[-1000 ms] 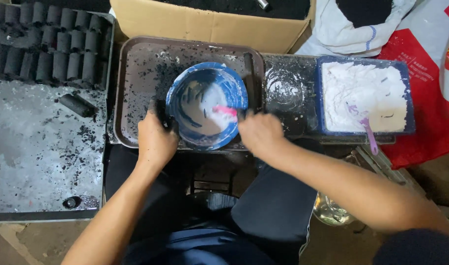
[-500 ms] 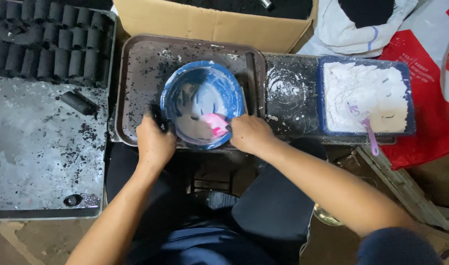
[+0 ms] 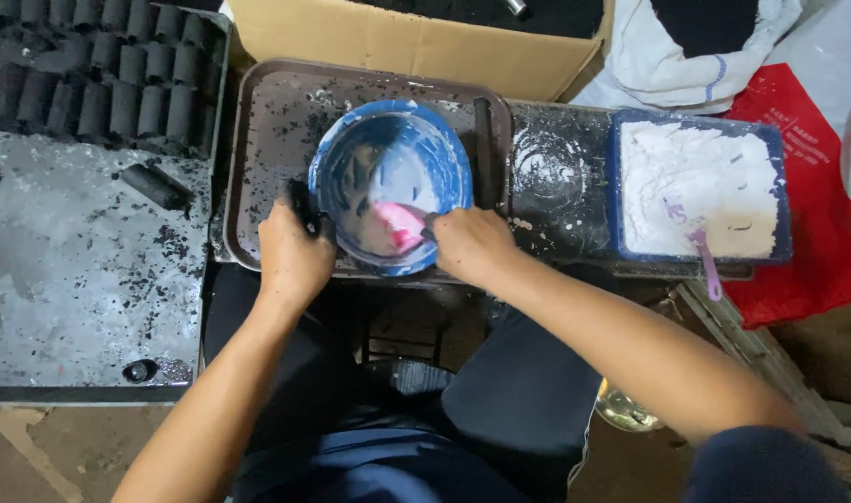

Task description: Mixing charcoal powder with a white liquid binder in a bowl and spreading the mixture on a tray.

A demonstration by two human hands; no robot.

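A round blue bowl (image 3: 391, 140) smeared with white paste sits on a dark metal tray (image 3: 267, 121). My left hand (image 3: 290, 256) grips the bowl's near left rim, fingers closed around a small black piece there. My right hand (image 3: 469, 244) rests at the bowl's near right rim and holds a pink scraper (image 3: 399, 224) whose blade lies inside the bowl near its front wall.
A blue rectangular tub (image 3: 621, 186) of white powder with a purple spoon (image 3: 703, 256) stands at the right. Rows of black cylinders (image 3: 90, 84) lie at the top left on a grey sheet (image 3: 62, 289). A cardboard box (image 3: 416, 42) is behind the tray. Red bag (image 3: 817, 205) at far right.
The pink scraper has moved from the bowl's right side down to its near wall. My right hand has shifted left along the rim. The left hand has stayed put.
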